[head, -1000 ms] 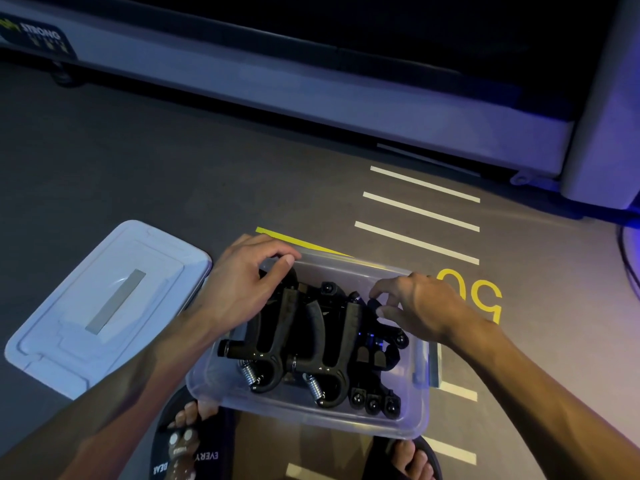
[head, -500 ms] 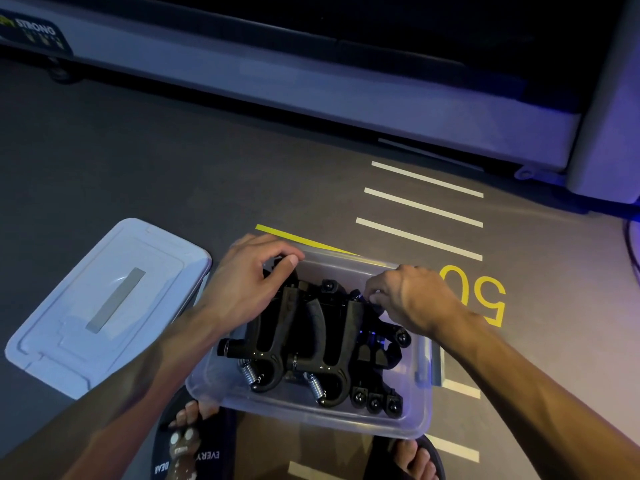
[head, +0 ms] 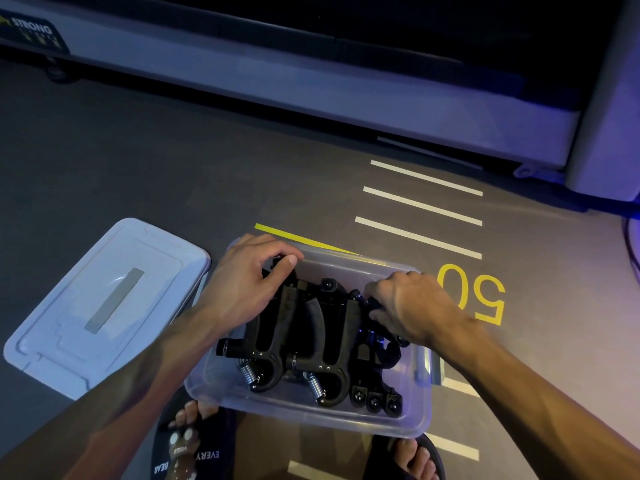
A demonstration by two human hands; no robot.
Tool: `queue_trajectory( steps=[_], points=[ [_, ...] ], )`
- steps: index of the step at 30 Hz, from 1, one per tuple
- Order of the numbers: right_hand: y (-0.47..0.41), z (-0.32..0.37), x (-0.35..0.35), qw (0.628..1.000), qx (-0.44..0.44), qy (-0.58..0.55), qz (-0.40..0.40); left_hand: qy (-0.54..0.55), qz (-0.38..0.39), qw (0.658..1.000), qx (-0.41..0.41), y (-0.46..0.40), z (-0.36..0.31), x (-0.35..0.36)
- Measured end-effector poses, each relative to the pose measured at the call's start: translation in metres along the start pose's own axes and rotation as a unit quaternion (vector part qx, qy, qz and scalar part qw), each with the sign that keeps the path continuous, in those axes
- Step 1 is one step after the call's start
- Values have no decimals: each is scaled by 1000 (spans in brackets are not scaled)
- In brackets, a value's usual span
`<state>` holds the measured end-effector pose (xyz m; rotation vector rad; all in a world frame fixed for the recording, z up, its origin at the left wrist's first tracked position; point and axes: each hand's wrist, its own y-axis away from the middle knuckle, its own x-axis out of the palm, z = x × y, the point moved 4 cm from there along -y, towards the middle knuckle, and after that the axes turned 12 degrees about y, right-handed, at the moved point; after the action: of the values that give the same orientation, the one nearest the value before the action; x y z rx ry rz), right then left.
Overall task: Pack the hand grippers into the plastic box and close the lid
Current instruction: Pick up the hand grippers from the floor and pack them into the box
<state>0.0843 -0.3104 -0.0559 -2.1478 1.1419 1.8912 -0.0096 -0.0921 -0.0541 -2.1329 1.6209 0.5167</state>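
Hand grippers (head: pixel 301 344) fill box (head: pixel 311 415); left hand (head: pixel 242 285), right hand (head: pixel 408 306) both grip them.

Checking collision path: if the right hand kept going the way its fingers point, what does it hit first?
Right hand points left into the plastic box; its fingers already touch the black hand grippers, so it would meet those first. Depth unclear.

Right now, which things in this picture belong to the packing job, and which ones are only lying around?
Belong to the job:
- hand grippers, black, in the box
- plastic box, clear, open
- lid, on the floor beside the box
- left hand and right hand, both gripping grippers

Just around:
- treadmill
- yellow "50" floor marking
- white floor lines
- sandals
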Motion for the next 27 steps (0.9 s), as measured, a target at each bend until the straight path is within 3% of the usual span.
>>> queue_trajectory(
  steps=[7, 11, 15, 19, 24, 27],
  points=[
    [-2, -3, 0, 999, 11, -37, 24, -1, 1, 1000, 3, 2, 1, 0],
    [-3, -12, 1, 990, 24, -120, 66, -3, 4, 1000, 15, 4, 0, -1],
    [1, -23, -28, 985, 52, -161, -38, -4, 2, 1000, 29, 12, -2, -9],
    [-3, 4, -77, 962, 17, -216, -167, -18, -14, 1000, 15, 23, 4, -27],
    [-44, 70, -95, 934, -60, -275, -219, -39, -108, 993, -35, 47, 45, -66],
    [-73, 107, -97, 934, -102, -270, -212, -76, -180, 971, -138, 80, 104, -93]
  ],
)
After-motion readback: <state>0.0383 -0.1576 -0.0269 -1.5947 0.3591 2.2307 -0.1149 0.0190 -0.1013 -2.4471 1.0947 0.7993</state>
